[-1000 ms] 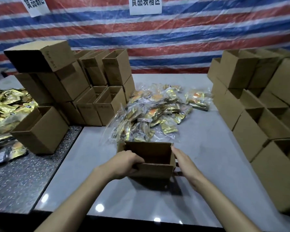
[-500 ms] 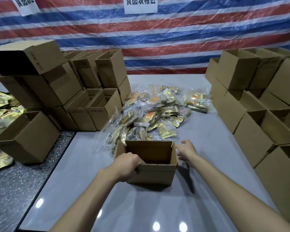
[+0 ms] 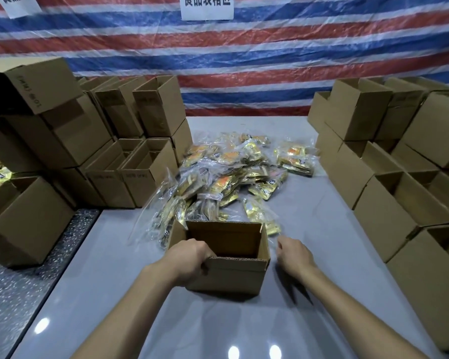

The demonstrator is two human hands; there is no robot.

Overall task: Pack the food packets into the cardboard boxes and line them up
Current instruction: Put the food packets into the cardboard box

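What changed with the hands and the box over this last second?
The right hand let go of the box, where it had touched the right side, and now hovers beside it, empty, near the packets. The left hand still grips the near rim; box and packets stayed put.

The right hand (image 3: 294, 255) is coming away from the right wall of the open cardboard box (image 3: 231, 278), which it was touching a second ago. It is now hanging just beside that wall, apart from it, pointing toward the table's (image 3: 322, 229) far edge and the food packets (image 3: 218, 182). Its fingertips are blurring, so it is probably still moving.
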